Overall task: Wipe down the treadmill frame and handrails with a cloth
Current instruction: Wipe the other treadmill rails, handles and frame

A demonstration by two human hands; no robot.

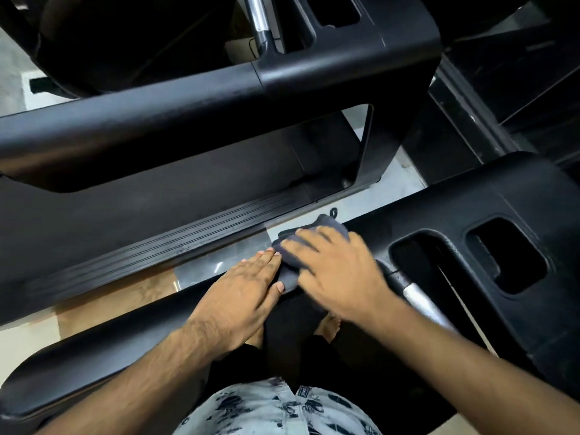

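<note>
A dark grey cloth (290, 271) lies on the near black handrail (131, 334) of the treadmill, where the rail meets the console housing (439, 211). My right hand (339, 268) presses flat on top of the cloth, fingers spread and blurred. My left hand (248, 284) rests flat on the rail just left of the cloth, fingertips touching its edge. The far handrail (131, 127) runs across the upper half of the view.
Below the rails lie the dark treadmill belt (125, 196) and its ribbed side rail (175, 243). A silver grip bar (420, 299) sits right of my right hand, beside two cup recesses (508, 255). Pale floor (392, 180) shows between the frames.
</note>
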